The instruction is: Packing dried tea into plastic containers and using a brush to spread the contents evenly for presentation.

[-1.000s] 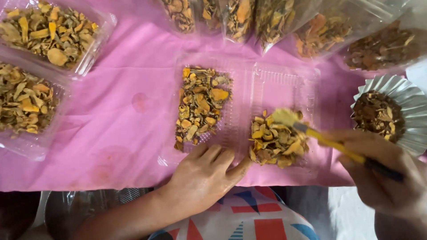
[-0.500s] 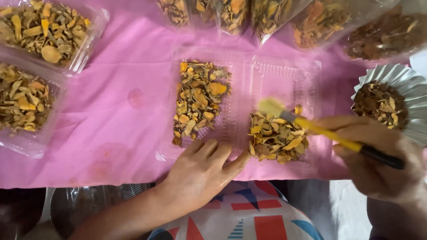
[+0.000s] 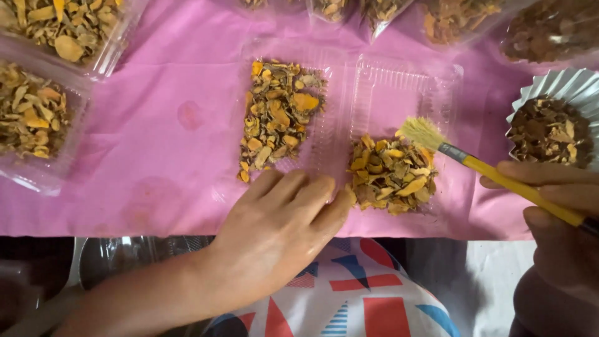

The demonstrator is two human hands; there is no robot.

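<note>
My left hand (image 3: 281, 228) lay flat and open on the near edge of the clear tray (image 3: 399, 81), fingers spread, gripping nothing — just pinning the plastic to the desk. My right hand (image 3: 555, 212) was closed round the yellow handle of the brush (image 3: 474, 163), whose pale bristles pointed up and left, just off the far corner of the right pile (image 3: 390, 175).

Compared with a second earlier, the brush had lifted clear of that pile: then the bristles sat on top of the chips, half a second later they were still against its upper edge, and now they hung just beside it over bare plastic. The pile itself looked tighter and sat lower in the tray's right half (I read that as the loose bits having been swept together). My left hand had hardly shifted; its fingertips had crept a little toward the pile, nearly touching it.

The left pile (image 3: 274, 118) of yellow-orange dried chips stretched along the tray's left half, unchanged. To the right stood a fluted foil cup (image 3: 564, 84) of darker brown pieces, close to my right hand. Other clear trays of chips (image 3: 37, 118) sat at the left on the pink cloth (image 3: 150, 137) — more bags lined the far edge.
</note>
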